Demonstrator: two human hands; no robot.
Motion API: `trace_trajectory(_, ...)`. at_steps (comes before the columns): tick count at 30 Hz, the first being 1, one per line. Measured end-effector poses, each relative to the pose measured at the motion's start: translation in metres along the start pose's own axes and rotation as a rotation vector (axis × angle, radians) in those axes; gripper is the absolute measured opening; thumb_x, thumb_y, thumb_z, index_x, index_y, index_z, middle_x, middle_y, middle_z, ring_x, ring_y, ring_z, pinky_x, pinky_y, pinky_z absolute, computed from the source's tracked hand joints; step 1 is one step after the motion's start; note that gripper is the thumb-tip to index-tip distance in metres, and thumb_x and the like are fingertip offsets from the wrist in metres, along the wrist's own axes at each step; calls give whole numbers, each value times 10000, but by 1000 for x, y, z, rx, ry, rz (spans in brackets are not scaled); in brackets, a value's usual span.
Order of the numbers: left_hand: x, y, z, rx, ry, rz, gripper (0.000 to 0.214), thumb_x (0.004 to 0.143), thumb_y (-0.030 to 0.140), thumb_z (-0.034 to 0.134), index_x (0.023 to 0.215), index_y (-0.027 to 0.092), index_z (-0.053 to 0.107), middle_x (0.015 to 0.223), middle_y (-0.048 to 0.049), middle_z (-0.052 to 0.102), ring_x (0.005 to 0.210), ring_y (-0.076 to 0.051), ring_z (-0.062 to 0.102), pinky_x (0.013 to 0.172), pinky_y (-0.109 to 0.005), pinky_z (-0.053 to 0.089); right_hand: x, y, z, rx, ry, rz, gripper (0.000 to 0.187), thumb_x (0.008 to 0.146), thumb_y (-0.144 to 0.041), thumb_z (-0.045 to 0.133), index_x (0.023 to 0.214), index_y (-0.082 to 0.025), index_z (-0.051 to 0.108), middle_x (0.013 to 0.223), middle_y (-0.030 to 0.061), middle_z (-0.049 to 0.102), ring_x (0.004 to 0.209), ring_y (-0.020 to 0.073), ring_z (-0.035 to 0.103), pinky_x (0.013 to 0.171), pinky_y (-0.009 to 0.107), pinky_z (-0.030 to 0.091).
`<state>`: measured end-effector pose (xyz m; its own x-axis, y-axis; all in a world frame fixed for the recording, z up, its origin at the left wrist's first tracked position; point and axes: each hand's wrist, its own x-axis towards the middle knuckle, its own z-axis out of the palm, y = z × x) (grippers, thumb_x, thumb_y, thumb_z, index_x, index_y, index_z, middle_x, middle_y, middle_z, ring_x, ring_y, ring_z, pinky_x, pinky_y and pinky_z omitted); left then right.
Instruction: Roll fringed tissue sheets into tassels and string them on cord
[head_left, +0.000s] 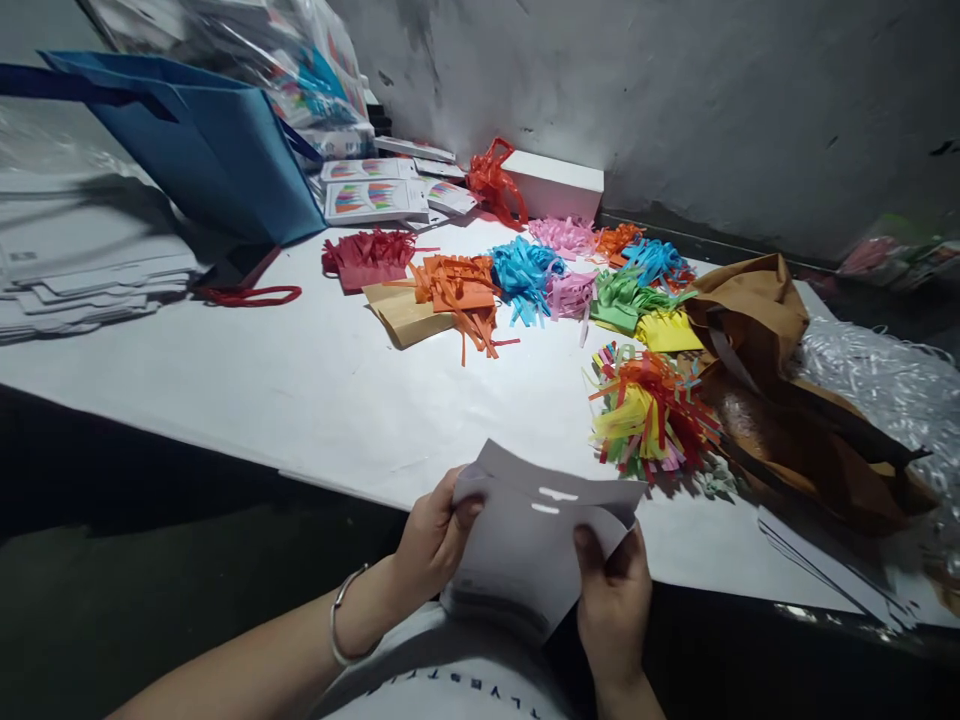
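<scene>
A white flat cardboard box with two hanger slots near its upper edge is held up before my body, just off the table's front edge. My left hand grips its left side, thumb on the near face. On the right side, my right hand pinches it, the thumb pressing the face beside a raised flap. Beyond it lies a mixed bundle of fringed paper strips. Farther back are fringed paper bundles in red, orange, blue and green.
A blue bag stands at the back left beside stacked white card. Printed boxes and a long white box are near the wall. A brown bag and clear plastic lie on the right.
</scene>
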<state>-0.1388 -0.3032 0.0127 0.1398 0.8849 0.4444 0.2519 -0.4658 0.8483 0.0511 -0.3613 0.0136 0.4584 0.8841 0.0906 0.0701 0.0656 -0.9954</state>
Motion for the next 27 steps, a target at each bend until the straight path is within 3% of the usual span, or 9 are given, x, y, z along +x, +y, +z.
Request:
trace_trajectory(2, -4, -2, 1, -22, -4, 51, 314, 1021, 429, 434, 1163, 197, 592, 871, -64, 679, 694, -176, 635, 620, -252, 523, 2, -2, 2, 7, 27, 14, 264, 884, -439, 671, 975, -212, 571, 904, 38, 716, 849, 183, 686, 755, 277, 556)
trace_trajectory(5, -6, -3, 5, -74, 81, 38, 336, 1021, 429, 446, 1255, 208, 542, 1062, -105, 681, 888, -205, 675, 747, -288, 558, 3, 0, 3, -3, 42, -5, 290, 876, -424, 688, 1026, -219, 547, 930, 42, 708, 835, 175, 682, 739, 273, 562)
trace_trajectory(11, 6, 7, 11, -224, 131, -53, 267, 981, 363, 574, 1215, 235, 587, 995, -52, 690, 812, -153, 670, 678, -223, 548, -6, 9, -3, 87, 220, -184, 357, 849, -387, 725, 1117, -256, 529, 955, 11, 645, 795, 132, 684, 682, 238, 575)
trace_trajectory(19, 3, 6, 10, -211, 173, -112, 275, 936, 350, 654, 1173, 209, 667, 1005, -63, 729, 862, -174, 689, 738, -237, 563, -3, 10, -6, 390, 289, -16, 266, 713, -290, 857, 795, -222, 613, 886, -15, 707, 706, 111, 678, 636, 228, 555)
trace_trajectory(24, -1, 2, 9, -205, 165, -94, 249, 944, 308, 647, 1175, 221, 673, 1081, -63, 726, 932, -171, 688, 793, -219, 560, 7, -6, -9, 563, 194, 164, 349, 634, -285, 895, 672, -189, 561, 858, -5, 692, 696, 121, 651, 628, 250, 531)
trace_trajectory(27, 1, 3, 8, -197, 157, -72, 229, 942, 281, 648, 1160, 217, 681, 1070, -62, 729, 930, -167, 691, 797, -211, 563, 9, -12, -8, 607, 149, 176, 376, 658, -288, 878, 661, -186, 516, 750, -31, 630, 642, 104, 596, 594, 230, 502)
